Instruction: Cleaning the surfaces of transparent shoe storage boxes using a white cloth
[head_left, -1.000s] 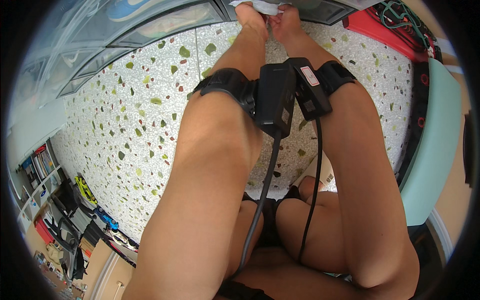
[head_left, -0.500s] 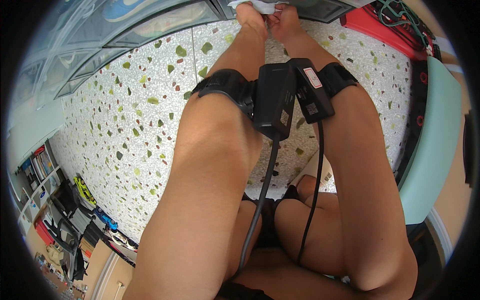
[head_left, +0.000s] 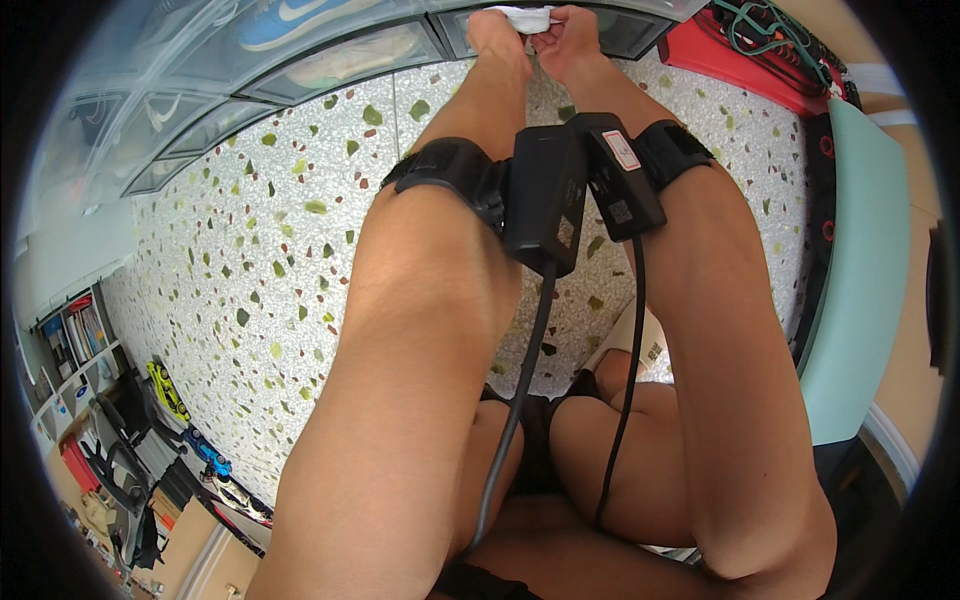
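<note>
At the far edge of the view, my left hand (head_left: 495,36) and my right hand (head_left: 567,40) are close together in front of a stack of clear shoe boxes (head_left: 350,62). A white crumpled cloth or tissue (head_left: 528,19) stretches between them, its left end in my left hand and its right end in my right fingers. Both hands are closed on it. Behind the cloth is the dark-framed front of a low box (head_left: 632,34). Each forearm wears a black strap (head_left: 450,168) with a black box-shaped device (head_left: 546,195) and a cable.
Speckled terrazzo floor (head_left: 240,270) lies below. On the right are a red case (head_left: 735,70) with green and black cords and a pale green panel (head_left: 862,280). Toy cars (head_left: 207,450) and a shelf of books (head_left: 80,330) stand at lower left. Blue shoes (head_left: 300,22) show through the boxes.
The view has shifted slightly, so the boxes and hands sit a little lower in the picture. Both hands keep their hold on the white cloth or tissue.
</note>
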